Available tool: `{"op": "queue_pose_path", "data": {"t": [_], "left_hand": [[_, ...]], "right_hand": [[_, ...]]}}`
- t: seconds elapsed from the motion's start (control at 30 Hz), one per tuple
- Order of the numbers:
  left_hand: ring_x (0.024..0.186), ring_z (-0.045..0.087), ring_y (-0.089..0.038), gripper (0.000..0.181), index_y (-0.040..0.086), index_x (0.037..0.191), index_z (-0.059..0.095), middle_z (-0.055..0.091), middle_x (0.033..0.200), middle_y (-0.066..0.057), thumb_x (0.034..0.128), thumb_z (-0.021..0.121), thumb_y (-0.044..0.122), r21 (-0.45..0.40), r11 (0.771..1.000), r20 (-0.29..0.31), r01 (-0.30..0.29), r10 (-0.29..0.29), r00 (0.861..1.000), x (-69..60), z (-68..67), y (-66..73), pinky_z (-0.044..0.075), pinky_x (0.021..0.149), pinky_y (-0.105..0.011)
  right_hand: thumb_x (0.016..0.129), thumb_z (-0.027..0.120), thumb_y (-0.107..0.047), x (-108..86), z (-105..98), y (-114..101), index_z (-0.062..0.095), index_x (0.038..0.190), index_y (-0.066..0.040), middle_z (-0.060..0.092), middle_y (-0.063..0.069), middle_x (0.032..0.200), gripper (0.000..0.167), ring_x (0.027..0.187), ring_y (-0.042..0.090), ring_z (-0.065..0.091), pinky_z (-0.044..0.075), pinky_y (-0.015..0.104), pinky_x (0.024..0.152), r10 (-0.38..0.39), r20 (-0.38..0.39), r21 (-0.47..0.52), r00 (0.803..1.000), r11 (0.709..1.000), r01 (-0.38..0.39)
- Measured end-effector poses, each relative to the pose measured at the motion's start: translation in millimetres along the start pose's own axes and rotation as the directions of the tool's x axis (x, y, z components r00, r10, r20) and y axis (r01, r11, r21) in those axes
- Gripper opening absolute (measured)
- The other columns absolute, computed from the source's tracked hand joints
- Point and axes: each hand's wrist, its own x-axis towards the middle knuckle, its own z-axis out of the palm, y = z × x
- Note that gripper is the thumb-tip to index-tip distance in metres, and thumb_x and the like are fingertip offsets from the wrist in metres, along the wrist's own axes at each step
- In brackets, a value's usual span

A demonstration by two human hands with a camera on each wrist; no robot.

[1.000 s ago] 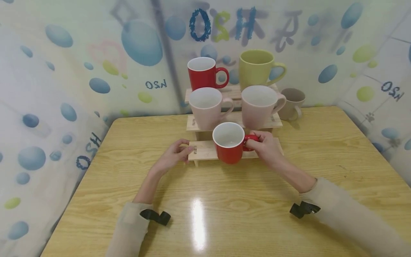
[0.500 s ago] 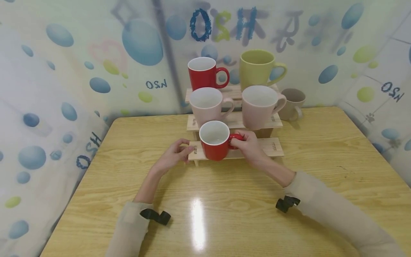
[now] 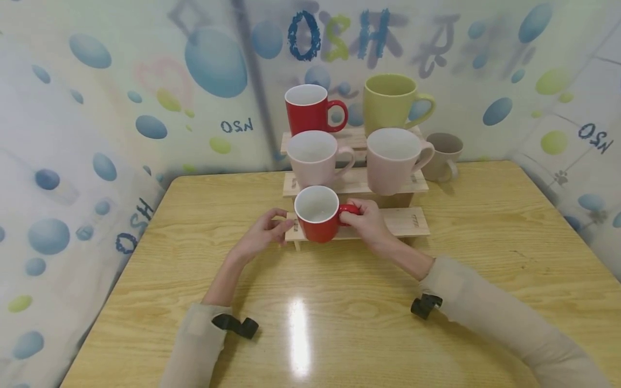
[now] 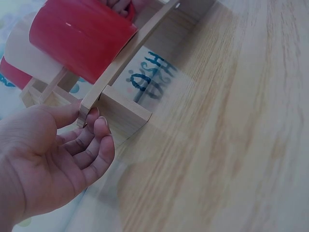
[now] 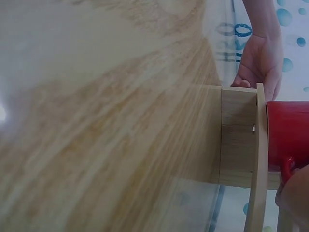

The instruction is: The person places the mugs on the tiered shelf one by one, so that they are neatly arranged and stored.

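My right hand (image 3: 372, 226) grips the handle of a red mug (image 3: 318, 228) with a white inside. That mug stands upright at the left part of the lowest step of a wooden stepped rack (image 3: 406, 222). In the right wrist view its base seems to meet the board, or nearly so. At the rack's left end, my left hand (image 4: 50, 157) pinches the board's edge, thumb on top and fingertips beneath. Two pale pink mugs (image 3: 312, 160) stand on the middle step. Above them are another red mug (image 3: 306, 112) and a yellow-green mug (image 3: 388, 105).
A taupe mug (image 3: 439, 159) stands on the wooden table (image 3: 242, 345) behind the rack's right side. Patterned cloth (image 3: 213, 70) hangs around the table's back and sides. Each sleeve bears a black wrist camera (image 3: 240, 326).
My right hand has carried the red mug leftward along the lowest step, from its middle to its left part. My left hand has stayed at the rack's end.
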Motion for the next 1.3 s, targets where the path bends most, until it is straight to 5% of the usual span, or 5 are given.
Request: {"op": "queue_pose_path", "data": {"t": [0.33,0.9,1.03,1.3], "left_hand": [[0.070,0.059,-0.022,0.040,-0.005,0.134,0.041,0.060,0.082,-0.007,0.1066,0.055,0.019,0.003,1.000,-0.003,0.018,-0.018,1.000,0.0,0.9,1.6,0.051,0.072,-0.033],[0.071,0.057,-0.022,0.039,-0.005,0.133,0.041,0.060,0.083,-0.007,0.1059,0.056,0.019,-0.004,1.000,-0.006,0.019,-0.019,1.000,-2.0,2.2,5.3,0.051,0.073,-0.032],[0.070,0.056,-0.022,0.037,-0.006,0.132,0.041,0.059,0.081,-0.007,0.1059,0.056,0.017,-0.013,1.000,-0.002,0.014,-0.014,1.000,-1.7,2.3,4.6,0.051,0.072,-0.032],[0.070,0.057,-0.022,0.040,-0.007,0.133,0.040,0.060,0.083,-0.007,0.1058,0.056,0.018,-0.003,1.000,-0.003,0.012,-0.012,1.000,-1.2,1.7,4.4,0.050,0.072,-0.032]], "right_hand": [[0.083,0.054,0.011,-2.9,3.0,1.0,0.040,0.064,-0.010,0.032,-0.003,0.062,0.031,0.067,0.012,0.037,0.036,0.026,0.064,-0.015,-0.017,-0.007,1.000,1.000,0.015],[0.086,0.056,0.005,-3.9,-4.4,-10.7,0.047,0.075,-0.007,0.039,-0.001,0.070,0.018,0.075,0.014,0.041,0.037,0.030,0.070,0.026,0.090,-0.028,0.996,0.999,-0.023],[0.087,0.057,0.003,-4.4,-8.1,-9.3,0.050,0.089,-0.001,0.049,0.001,0.082,0.009,0.083,0.014,0.048,0.043,0.026,0.076,0.016,0.102,-0.028,0.995,1.000,-0.014],[0.094,0.055,0.002,-10.2,-26.7,-9.8,0.047,0.118,0.008,0.054,0.010,0.116,0.026,0.107,0.023,0.056,0.047,0.023,0.094,-0.025,0.162,-0.030,0.986,0.999,0.031]]}}
